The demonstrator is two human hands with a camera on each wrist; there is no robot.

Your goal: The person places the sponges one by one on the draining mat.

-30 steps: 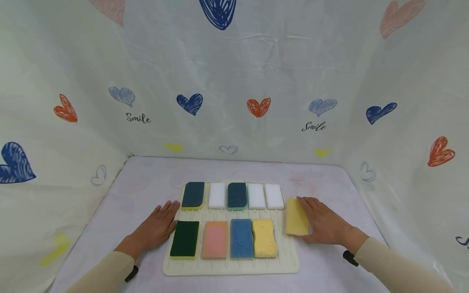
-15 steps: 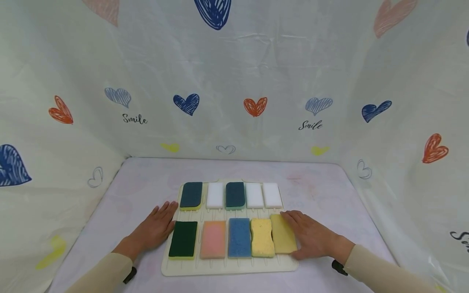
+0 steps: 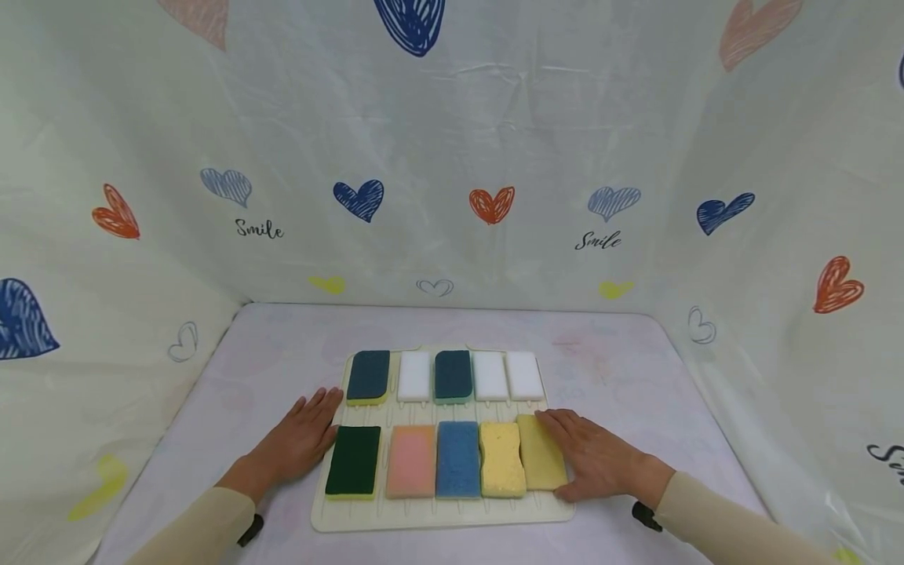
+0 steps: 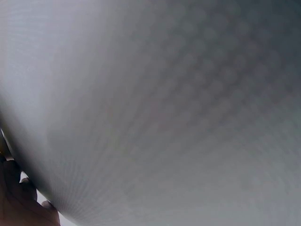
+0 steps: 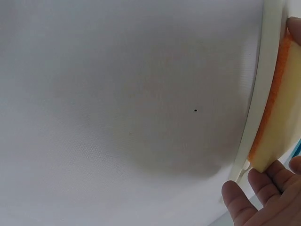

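Observation:
A cream ribbed tray (image 3: 438, 516) lies on the table, with two rows of sponges on it. My right hand (image 3: 600, 459) holds a yellow sponge (image 3: 542, 455) by its far and near ends, at the right end of the front row. Its orange underside (image 5: 270, 106) shows in the right wrist view, close to the tray's edge. Directly left of it sit a wavy-sided yellow sponge (image 3: 503, 461), a blue sponge (image 3: 457, 461), a pink sponge (image 3: 412, 463) and a dark green scouring sponge (image 3: 353, 463). My left hand (image 3: 297, 439) rests with extended fingers along the tray's left edge.
Behind them, the back row has a dark scouring sponge (image 3: 369, 375), a white sponge (image 3: 414, 377), a second dark scouring sponge (image 3: 453, 375) and two more white sponges (image 3: 490, 377). A heart-patterned curtain (image 3: 424, 125) closes off the table (image 3: 282, 337) at the back and sides.
My right hand has brought the yellow sponge left and nearer, from the tray's right edge to beside the wavy yellow one. The wavy and blue sponges have shifted slightly left. The left hand stays.

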